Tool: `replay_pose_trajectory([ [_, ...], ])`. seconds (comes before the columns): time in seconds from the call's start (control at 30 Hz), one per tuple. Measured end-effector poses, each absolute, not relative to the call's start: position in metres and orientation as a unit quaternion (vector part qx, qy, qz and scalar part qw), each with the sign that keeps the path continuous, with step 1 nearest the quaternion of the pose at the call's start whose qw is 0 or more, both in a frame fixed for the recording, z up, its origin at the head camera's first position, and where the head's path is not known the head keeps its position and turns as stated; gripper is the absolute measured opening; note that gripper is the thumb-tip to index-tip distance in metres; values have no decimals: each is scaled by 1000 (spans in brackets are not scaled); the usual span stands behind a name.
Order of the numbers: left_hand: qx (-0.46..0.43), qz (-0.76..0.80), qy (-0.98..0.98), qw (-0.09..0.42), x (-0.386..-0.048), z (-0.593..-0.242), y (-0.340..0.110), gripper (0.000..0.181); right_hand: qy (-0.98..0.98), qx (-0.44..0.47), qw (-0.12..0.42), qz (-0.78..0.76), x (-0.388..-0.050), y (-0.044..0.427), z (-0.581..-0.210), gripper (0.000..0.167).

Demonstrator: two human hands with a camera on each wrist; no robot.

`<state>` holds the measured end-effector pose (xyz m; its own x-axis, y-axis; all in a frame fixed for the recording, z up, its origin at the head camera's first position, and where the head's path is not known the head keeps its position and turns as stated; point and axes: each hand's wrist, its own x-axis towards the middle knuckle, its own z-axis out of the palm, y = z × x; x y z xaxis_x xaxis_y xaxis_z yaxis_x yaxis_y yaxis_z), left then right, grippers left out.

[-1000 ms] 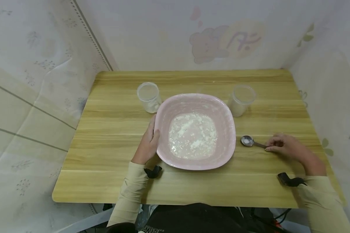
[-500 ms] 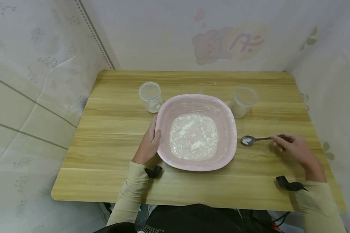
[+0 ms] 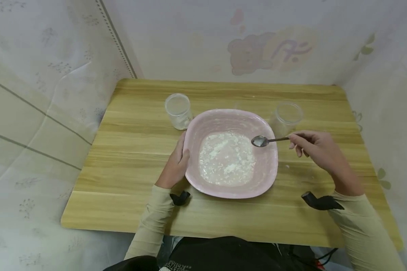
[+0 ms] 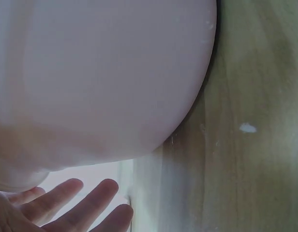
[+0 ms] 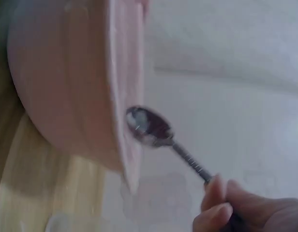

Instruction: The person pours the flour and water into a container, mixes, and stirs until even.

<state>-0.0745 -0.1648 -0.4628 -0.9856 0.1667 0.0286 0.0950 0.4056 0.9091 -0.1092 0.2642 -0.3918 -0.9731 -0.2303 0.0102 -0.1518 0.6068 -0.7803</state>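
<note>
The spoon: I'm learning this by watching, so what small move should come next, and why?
Probably lower the spoon into the basin, toward the white clumps: the right hand pinches it with its tip seemingly just above the basin's right side, and the left hand rests against the opposite side.

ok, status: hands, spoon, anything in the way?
Left hand against pink basin, left side. Right hand pinching spoon, tip over basin's right side. Nothing seen blocking it; right-hand clear jar stands close by.
</note>
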Motion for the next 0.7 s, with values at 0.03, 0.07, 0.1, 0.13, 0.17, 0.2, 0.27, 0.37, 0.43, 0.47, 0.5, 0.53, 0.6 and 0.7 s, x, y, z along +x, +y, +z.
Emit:
replay_pose_trajectory([
  [0.03, 80, 538, 839, 34, -75, -462, -165, 61, 903, -122, 62, -408, -115, 256, -391, 33],
  [0.07, 82, 537, 839, 36, -75, -462, -166, 61, 909, -140, 76, -386, -121, 248, -390, 34],
  [0.1, 83, 536, 839, 37, -75, -462, -166, 61, 911, -156, 92, -370, -126, 241, -390, 34],
  [0.13, 84, 535, 840, 39, -76, -462, -166, 61, 915, -169, 105, -351, -131, 234, -391, 35],
  [0.17, 85, 535, 840, 40, -76, -462, -166, 62, 917, -179, 119, -336, -136, 228, -391, 35],
  [0.2, 85, 535, 839, 43, -76, -462, -166, 62, 918, -186, 133, -325, -140, 223, -391, 35],
  [0.27, 87, 537, 838, 45, -76, -462, -167, 62, 920, -199, 148, -305, -149, 212, -391, 34],
  [0.37, 83, 539, 837, 49, -75, -462, -167, 62, 926, -208, 159, -272, -160, 197, -391, 32],
  [0.43, 79, 539, 837, 49, -74, -462, -167, 62, 928, -214, 167, -256, -167, 189, -390, 34],
  [0.47, 76, 539, 837, 49, -73, -462, -167, 62, 928, -215, 172, -252, -171, 185, -389, 34],
  [0.5, 74, 539, 837, 48, -73, -462, -168, 62, 927, -217, 177, -248, -175, 182, -388, 34],
  [0.53, 73, 539, 838, 47, -72, -462, -168, 62, 926, -218, 184, -247, -178, 178, -387, 34],
  [0.6, 70, 537, 840, 43, -71, -462, -168, 62, 922, -216, 197, -253, -186, 173, -385, 32],
  [0.7, 65, 532, 843, 38, -69, -462, -167, 63, 917, -216, 213, -260, -195, 165, -382, 31],
])
